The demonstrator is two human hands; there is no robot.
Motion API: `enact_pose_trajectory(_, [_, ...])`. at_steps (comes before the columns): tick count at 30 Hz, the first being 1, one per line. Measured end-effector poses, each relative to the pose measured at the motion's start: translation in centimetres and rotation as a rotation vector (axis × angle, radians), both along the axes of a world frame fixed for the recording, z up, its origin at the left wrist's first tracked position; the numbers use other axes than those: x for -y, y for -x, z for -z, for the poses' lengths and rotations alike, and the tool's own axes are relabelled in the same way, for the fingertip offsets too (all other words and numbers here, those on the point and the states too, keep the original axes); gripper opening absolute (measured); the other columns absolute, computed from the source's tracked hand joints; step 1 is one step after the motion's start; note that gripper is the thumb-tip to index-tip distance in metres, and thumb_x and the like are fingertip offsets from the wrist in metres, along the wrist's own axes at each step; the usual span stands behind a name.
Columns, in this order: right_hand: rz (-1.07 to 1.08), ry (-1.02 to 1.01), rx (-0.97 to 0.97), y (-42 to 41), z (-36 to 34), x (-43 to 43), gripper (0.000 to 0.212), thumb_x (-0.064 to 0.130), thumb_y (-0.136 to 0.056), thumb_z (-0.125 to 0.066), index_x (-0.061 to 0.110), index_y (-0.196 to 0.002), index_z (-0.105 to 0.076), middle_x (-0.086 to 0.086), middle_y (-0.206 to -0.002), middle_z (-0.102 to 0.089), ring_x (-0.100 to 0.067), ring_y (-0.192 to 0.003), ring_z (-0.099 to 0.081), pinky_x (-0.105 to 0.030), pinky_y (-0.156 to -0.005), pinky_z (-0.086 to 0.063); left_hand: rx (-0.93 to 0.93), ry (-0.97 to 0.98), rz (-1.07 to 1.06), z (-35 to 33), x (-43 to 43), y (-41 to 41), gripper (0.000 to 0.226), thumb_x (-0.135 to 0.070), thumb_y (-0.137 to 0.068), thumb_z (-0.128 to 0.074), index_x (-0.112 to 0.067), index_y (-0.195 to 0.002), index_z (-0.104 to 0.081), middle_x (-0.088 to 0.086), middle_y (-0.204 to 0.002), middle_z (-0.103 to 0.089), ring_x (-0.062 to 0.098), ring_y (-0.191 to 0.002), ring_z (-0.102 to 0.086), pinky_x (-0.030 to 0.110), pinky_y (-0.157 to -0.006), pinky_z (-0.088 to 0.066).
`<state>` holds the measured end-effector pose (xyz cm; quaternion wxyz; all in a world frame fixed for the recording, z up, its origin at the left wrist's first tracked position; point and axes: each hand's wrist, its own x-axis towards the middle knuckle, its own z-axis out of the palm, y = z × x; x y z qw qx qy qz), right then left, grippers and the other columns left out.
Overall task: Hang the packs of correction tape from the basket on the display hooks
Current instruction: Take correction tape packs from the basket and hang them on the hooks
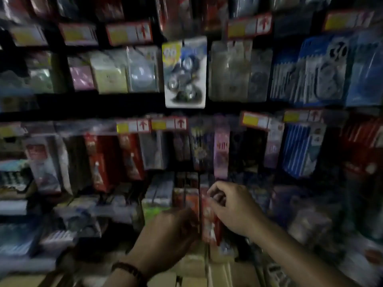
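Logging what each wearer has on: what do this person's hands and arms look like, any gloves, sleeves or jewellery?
Both hands are bare, with no gloves. The left hand has a dark beaded bracelet round its wrist. The right hand and its forearm show no sleeve, watch or band. The frame is dim and blurred, so rings cannot be ruled out.
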<state>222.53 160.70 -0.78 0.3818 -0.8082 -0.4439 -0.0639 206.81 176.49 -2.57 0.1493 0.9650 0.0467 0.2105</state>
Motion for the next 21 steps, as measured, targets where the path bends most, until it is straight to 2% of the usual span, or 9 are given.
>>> enact_pose_trajectory(2, [-0.018, 0.1, -0.078, 0.4, 4.5, 0.9, 0.004, 0.029, -0.095, -0.07, 0.028, -0.092, -0.069, 0.012, -0.086, -0.062, -0.003, -0.073, -0.061, -0.022, -0.066, -0.051, -0.143, 0.016, -0.017, 5.4, 0.7, 0.2, 0.015, -0.047, -0.094, -0.057, -0.039, -0.107, -0.061, -0.022, -0.093, -0.066, 0.002, -0.086, -0.066, 0.031, -0.075, -0.057])
enact_pose_trajectory(4, [-0.025, 0.183, -0.16, 0.8, 9.5, 2.4, 0.002, 0.028, -0.094, -0.071, 0.027, -0.092, -0.071, 0.014, -0.09, -0.059, 0.001, -0.074, -0.061, -0.015, -0.067, -0.045, -0.276, 0.032, -0.025, 10.6, 1.8, 0.8, 0.019, -0.047, -0.099, -0.058, -0.04, -0.115, -0.063, -0.022, -0.104, -0.069, 0.005, -0.095, -0.068, 0.028, -0.075, -0.055])
enact_pose_trajectory(7, [0.0, 0.274, -0.336, 1.4, 17.6, 5.0, 0.005, 0.027, -0.094, -0.072, 0.028, -0.09, -0.073, 0.013, -0.091, -0.067, 0.001, -0.081, -0.065, -0.024, -0.073, -0.053, -0.474, 0.067, -0.032, 18.0, 3.2, 1.6, 0.022, -0.044, -0.102, -0.058, -0.037, -0.122, -0.065, -0.015, -0.117, -0.071, 0.011, -0.105, -0.068, 0.028, -0.078, -0.054])
enact_pose_trajectory(10, [0.036, 0.361, -0.499, 2.5, 25.7, 8.0, 0.007, 0.026, -0.096, -0.07, 0.027, -0.092, -0.075, 0.016, -0.094, -0.071, 0.002, -0.091, -0.066, -0.025, -0.081, -0.055, -0.664, 0.128, -0.017, 24.6, 4.4, 2.4, 0.027, -0.048, -0.094, -0.056, -0.036, -0.115, -0.068, -0.006, -0.112, -0.073, 0.022, -0.101, -0.071, 0.041, -0.082, -0.061])
enact_pose_trajectory(13, [0.102, 0.464, -0.649, 3.2, 34.7, 10.8, 0.01, 0.028, -0.093, -0.072, 0.033, -0.084, -0.074, 0.016, -0.096, -0.074, -0.002, -0.098, -0.069, -0.03, -0.089, -0.058, -0.759, 0.204, 0.007, 31.4, 5.2, 2.8, 0.047, -0.064, -0.078, -0.047, -0.034, -0.105, -0.071, -0.006, -0.107, -0.077, 0.022, -0.102, -0.073, 0.04, -0.084, -0.059])
enact_pose_trajectory(15, [0.157, 0.524, -0.731, 3.8, 40.0, 12.4, 0.009, 0.027, -0.091, -0.074, 0.028, -0.082, -0.076, 0.012, -0.095, -0.075, -0.008, -0.097, -0.07, -0.033, -0.091, -0.058, -0.793, 0.263, 0.004, 34.7, 5.7, 2.9, 0.045, -0.065, -0.081, -0.051, -0.032, -0.1, -0.075, -0.006, -0.103, -0.079, 0.019, -0.098, -0.074, 0.038, -0.084, -0.059])
enact_pose_trajectory(17, [0.224, 0.583, -0.816, 4.5, 43.8, 13.4, 0.02, 0.024, -0.094, -0.072, 0.012, -0.08, -0.079, 0.007, -0.085, -0.074, -0.011, -0.087, -0.071, -0.024, -0.078, -0.055, -0.839, 0.325, -0.025, 37.3, 5.9, 2.7, 0.035, -0.058, -0.089, -0.059, -0.03, -0.102, -0.077, -0.005, -0.106, -0.079, 0.02, -0.099, -0.074, 0.038, -0.086, -0.059])
enact_pose_trajectory(19, [0.271, 0.649, -0.903, 4.9, 46.9, 14.2, 0.032, 0.015, -0.098, -0.067, -0.008, -0.077, -0.072, 0.01, -0.069, -0.06, 0.003, -0.069, -0.058, -0.012, -0.056, -0.042, -0.848, 0.411, -0.056, 39.4, 6.0, 2.6, 0.027, -0.047, -0.095, -0.063, -0.028, -0.11, -0.076, -0.001, -0.114, -0.078, 0.023, -0.106, -0.072, 0.038, -0.09, -0.057])
enact_pose_trajectory(21, [0.276, 0.698, -0.976, 5.6, 49.4, 14.6, 0.03, 0.009, -0.099, -0.063, -0.007, -0.074, -0.068, 0.006, -0.078, -0.051, 0.003, -0.071, -0.047, -0.01, -0.049, -0.038, -0.873, 0.488, -0.111, 41.3, 6.2, 3.0, 0.028, -0.04, -0.101, -0.063, -0.025, -0.122, -0.073, 0.004, -0.124, -0.075, 0.026, -0.115, -0.069, 0.037, -0.096, -0.054])
